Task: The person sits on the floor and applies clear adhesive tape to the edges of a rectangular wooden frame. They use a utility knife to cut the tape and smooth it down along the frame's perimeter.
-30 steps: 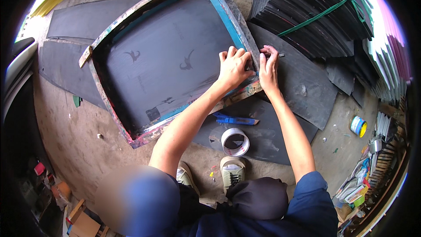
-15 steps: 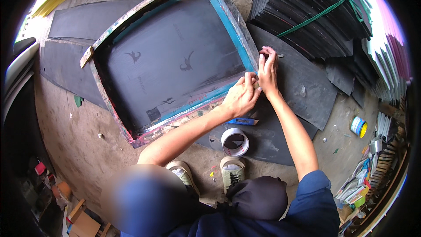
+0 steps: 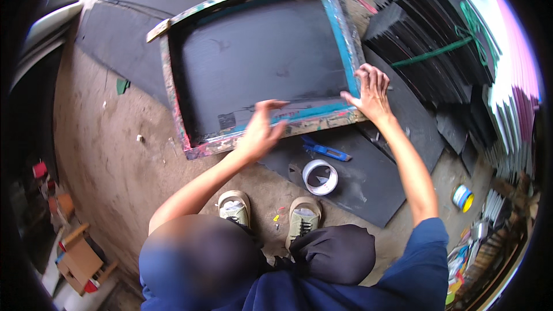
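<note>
A screen-printing frame (image 3: pixel 322 125) with paint-smeared rails lies tilted on dark sheets, its dark mesh (image 3: pixel 259 52) bordered by teal strips. My left hand (image 3: pixel 259 135) is over the near rail, blurred by motion, its fingers apart and nothing seen in them. At the frame's right near corner is my right hand (image 3: pixel 371 95). Its fingers are bent but spread over the right rail, with the thumb stretched toward the inner edge. A blue utility knife (image 3: pixel 328 151) and a white roll of tape (image 3: pixel 320 177) lie on a black sheet (image 3: pixel 363 187) just nearer than the frame.
Stacked black sheets (image 3: pixel 426 40), tied with green cord (image 3: pixel 432 53), stand at the far right beside white and purple sheets (image 3: pixel 512 75). A blue-and-yellow tub (image 3: pixel 462 198) sits on the floor at right. A cardboard box (image 3: pixel 80 262) is at lower left.
My hands, together at the frame's near right corner before, are now apart. The left has moved left along the near rail; the right has spread over the right rail. The view has shifted.
</note>
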A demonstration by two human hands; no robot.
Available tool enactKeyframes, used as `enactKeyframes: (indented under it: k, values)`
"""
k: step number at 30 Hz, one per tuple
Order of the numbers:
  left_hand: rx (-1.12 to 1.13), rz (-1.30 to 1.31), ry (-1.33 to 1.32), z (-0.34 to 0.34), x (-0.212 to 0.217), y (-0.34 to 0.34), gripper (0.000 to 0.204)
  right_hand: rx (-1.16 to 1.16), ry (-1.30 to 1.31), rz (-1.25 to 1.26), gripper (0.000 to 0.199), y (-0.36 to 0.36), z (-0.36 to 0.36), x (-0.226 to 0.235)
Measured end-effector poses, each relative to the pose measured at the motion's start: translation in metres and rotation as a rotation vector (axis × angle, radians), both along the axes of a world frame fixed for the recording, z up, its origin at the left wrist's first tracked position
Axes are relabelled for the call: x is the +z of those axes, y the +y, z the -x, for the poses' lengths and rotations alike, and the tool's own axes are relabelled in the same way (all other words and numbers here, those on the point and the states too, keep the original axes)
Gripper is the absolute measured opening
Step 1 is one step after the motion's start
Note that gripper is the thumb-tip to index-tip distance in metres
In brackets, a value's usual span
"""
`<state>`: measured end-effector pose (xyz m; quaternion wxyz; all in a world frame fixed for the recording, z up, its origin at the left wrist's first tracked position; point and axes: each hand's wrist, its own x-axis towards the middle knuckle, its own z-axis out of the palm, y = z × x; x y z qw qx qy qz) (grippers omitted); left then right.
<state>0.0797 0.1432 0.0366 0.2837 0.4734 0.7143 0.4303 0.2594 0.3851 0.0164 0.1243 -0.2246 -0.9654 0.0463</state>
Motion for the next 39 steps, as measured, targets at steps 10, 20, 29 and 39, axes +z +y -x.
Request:
enactKeyframes:
  k: [10,20,29,39]
  values:
    - [0.734,0.205,0.364,0.113,-0.067,-0.154,0.052,0.629,-0.499,0.069,0.066,0.002,0.057,0.014]
    - [0.778,0.026,-0.199,0.124,-0.083,-0.159,0.056,0.813,-0.546,0.173,0.058,-0.021,0.106,-0.001]
    - [0.762,-0.053,-0.232,0.123,-0.082,-0.159,0.059,0.939,-0.390,0.282,0.060,-0.103,0.169,-0.022]
    - [0.756,-0.149,-0.245,0.124,-0.087,-0.156,0.055,0.932,-0.162,0.284,0.056,-0.218,0.247,-0.050]
